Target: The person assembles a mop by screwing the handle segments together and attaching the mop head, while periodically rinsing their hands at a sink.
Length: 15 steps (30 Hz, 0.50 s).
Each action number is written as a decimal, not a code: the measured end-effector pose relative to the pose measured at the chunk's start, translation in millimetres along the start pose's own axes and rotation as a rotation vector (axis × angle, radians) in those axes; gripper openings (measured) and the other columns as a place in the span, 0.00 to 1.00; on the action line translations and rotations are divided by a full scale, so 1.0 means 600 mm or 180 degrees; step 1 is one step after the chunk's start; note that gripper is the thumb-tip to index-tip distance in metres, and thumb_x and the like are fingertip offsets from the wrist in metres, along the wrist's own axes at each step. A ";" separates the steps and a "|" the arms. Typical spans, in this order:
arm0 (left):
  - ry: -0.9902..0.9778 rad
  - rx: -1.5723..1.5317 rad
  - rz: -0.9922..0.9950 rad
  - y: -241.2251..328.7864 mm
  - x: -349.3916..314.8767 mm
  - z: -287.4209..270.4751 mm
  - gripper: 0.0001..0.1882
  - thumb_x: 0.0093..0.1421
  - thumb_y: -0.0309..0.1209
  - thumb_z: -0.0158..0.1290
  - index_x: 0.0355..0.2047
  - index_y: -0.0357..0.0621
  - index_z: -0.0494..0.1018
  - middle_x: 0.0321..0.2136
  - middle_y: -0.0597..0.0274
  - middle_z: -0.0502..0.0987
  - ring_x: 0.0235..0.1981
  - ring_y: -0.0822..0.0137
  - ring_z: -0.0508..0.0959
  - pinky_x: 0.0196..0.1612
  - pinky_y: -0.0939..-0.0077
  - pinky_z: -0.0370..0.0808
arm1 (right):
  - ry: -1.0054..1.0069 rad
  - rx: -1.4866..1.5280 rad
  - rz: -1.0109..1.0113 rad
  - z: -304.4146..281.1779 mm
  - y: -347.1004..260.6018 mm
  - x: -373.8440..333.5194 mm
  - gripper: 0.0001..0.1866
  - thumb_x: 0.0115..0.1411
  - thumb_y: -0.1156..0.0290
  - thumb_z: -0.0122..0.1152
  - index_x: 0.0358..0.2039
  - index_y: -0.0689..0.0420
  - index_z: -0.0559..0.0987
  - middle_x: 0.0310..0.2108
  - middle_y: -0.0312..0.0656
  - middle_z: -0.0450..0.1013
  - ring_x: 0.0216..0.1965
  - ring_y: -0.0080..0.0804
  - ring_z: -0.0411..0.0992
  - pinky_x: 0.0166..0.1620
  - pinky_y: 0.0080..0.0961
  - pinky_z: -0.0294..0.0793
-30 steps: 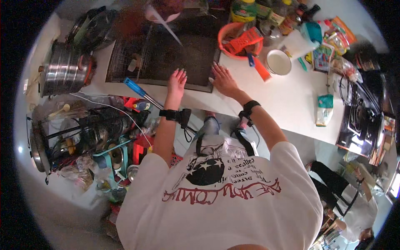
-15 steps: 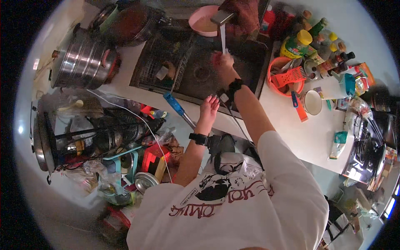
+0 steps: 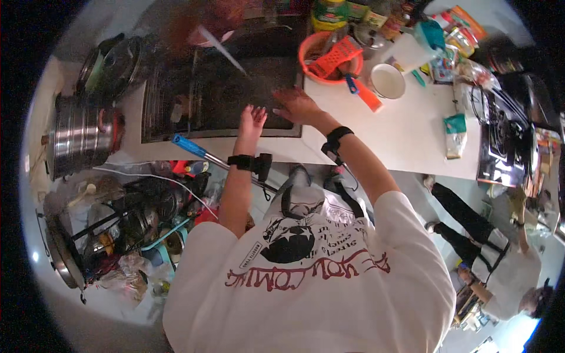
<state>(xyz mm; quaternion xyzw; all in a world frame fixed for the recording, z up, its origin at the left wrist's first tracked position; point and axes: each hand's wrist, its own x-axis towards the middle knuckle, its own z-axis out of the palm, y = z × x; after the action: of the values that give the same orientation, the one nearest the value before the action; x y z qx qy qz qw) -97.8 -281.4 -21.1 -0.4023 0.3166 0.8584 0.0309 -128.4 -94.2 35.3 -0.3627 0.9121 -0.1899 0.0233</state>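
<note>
The right hand [image 3: 299, 107] has blurred fingers [image 3: 287, 97]; the top edge crops a reddish item [image 3: 220, 16].

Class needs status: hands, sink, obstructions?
Left hand open over sink. Right hand open, sink's right side. Water stream falling. Blue-handled pole behind left forearm.

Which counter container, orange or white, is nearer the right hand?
The orange basin, beside the sink, holding utensils; the white bowl stands farther from the right hand.
</note>
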 end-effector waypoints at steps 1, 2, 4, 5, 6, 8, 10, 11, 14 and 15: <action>-0.0013 0.0216 -0.0016 -0.003 -0.002 0.009 0.13 0.57 0.37 0.43 0.38 0.42 0.61 0.35 0.56 0.67 0.36 0.61 0.70 0.44 0.63 0.68 | -0.0341 0.0211 0.0079 -0.025 0.006 -0.023 0.31 0.54 0.52 0.44 0.55 0.55 0.57 0.54 0.44 0.56 0.57 0.39 0.51 0.58 0.38 0.45; -0.0036 0.0235 -0.0047 -0.006 0.001 0.006 0.13 0.57 0.37 0.43 0.38 0.42 0.61 0.35 0.56 0.67 0.36 0.61 0.70 0.44 0.63 0.68 | -0.0338 0.0202 0.0120 -0.025 0.016 -0.052 0.31 0.54 0.52 0.44 0.55 0.55 0.57 0.54 0.44 0.56 0.57 0.39 0.51 0.58 0.38 0.45; -0.0094 0.0299 0.0088 -0.021 0.002 0.008 0.16 0.57 0.37 0.43 0.41 0.40 0.60 0.36 0.55 0.66 0.38 0.60 0.70 0.45 0.63 0.67 | 0.0187 -0.0012 -0.0104 -0.028 0.043 -0.122 0.34 0.53 0.52 0.46 0.56 0.54 0.53 0.57 0.43 0.50 0.59 0.38 0.47 0.59 0.40 0.42; 0.0021 0.0297 0.0101 -0.027 -0.012 0.023 0.17 0.57 0.38 0.42 0.42 0.40 0.60 0.39 0.54 0.66 0.40 0.58 0.69 0.48 0.63 0.65 | 0.0211 -0.0018 -0.0049 -0.032 0.062 -0.160 0.34 0.53 0.52 0.46 0.56 0.54 0.53 0.57 0.43 0.50 0.59 0.38 0.47 0.59 0.40 0.42; -0.0009 0.0338 0.0075 -0.035 -0.021 0.030 0.17 0.57 0.38 0.42 0.42 0.40 0.60 0.39 0.54 0.66 0.40 0.58 0.69 0.48 0.63 0.65 | 0.0222 -0.0183 0.0102 -0.037 0.082 -0.202 0.34 0.53 0.52 0.47 0.57 0.54 0.52 0.58 0.43 0.49 0.59 0.37 0.45 0.59 0.39 0.42; -0.0204 0.0297 0.0230 -0.040 -0.036 0.030 0.16 0.55 0.37 0.45 0.38 0.39 0.61 0.40 0.49 0.65 0.40 0.55 0.69 0.47 0.62 0.66 | 0.0107 -0.0467 0.0415 -0.056 0.113 -0.288 0.35 0.51 0.52 0.48 0.56 0.55 0.53 0.58 0.44 0.48 0.59 0.37 0.45 0.59 0.39 0.42; -0.0078 0.0360 0.0236 -0.051 -0.047 0.036 0.18 0.55 0.38 0.45 0.40 0.38 0.61 0.44 0.48 0.63 0.42 0.54 0.68 0.50 0.62 0.63 | 0.0042 -0.0577 0.0884 -0.067 0.162 -0.384 0.35 0.48 0.55 0.53 0.54 0.58 0.57 0.56 0.45 0.51 0.58 0.39 0.47 0.58 0.39 0.43; -0.0046 0.0370 0.0198 -0.053 -0.049 0.030 0.20 0.56 0.38 0.43 0.44 0.38 0.58 0.46 0.50 0.62 0.45 0.55 0.66 0.51 0.62 0.61 | 0.0235 -0.0411 0.1105 -0.084 0.182 -0.432 0.34 0.46 0.59 0.55 0.52 0.59 0.58 0.55 0.46 0.52 0.58 0.40 0.48 0.58 0.38 0.44; -0.0055 0.0421 0.0169 -0.065 -0.065 0.028 0.23 0.58 0.39 0.41 0.50 0.39 0.54 0.48 0.52 0.61 0.48 0.56 0.65 0.53 0.62 0.59 | 0.0477 -0.0862 0.2270 -0.113 0.219 -0.580 0.33 0.49 0.59 0.52 0.54 0.59 0.56 0.56 0.49 0.50 0.59 0.42 0.44 0.58 0.43 0.44; -0.0069 0.0453 0.0190 -0.068 -0.073 0.025 0.25 0.57 0.39 0.41 0.52 0.40 0.53 0.49 0.52 0.60 0.49 0.57 0.65 0.53 0.62 0.59 | 0.0628 -0.1045 0.2476 -0.110 0.229 -0.618 0.34 0.51 0.57 0.49 0.55 0.59 0.53 0.58 0.48 0.47 0.60 0.42 0.42 0.58 0.45 0.42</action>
<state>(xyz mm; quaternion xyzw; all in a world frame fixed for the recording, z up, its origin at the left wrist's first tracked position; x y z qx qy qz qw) -65.6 -231.5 -4.0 -0.3802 0.3884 0.8386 0.0373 42.8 267.8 11.4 0.0290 0.9968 -0.0533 -0.0521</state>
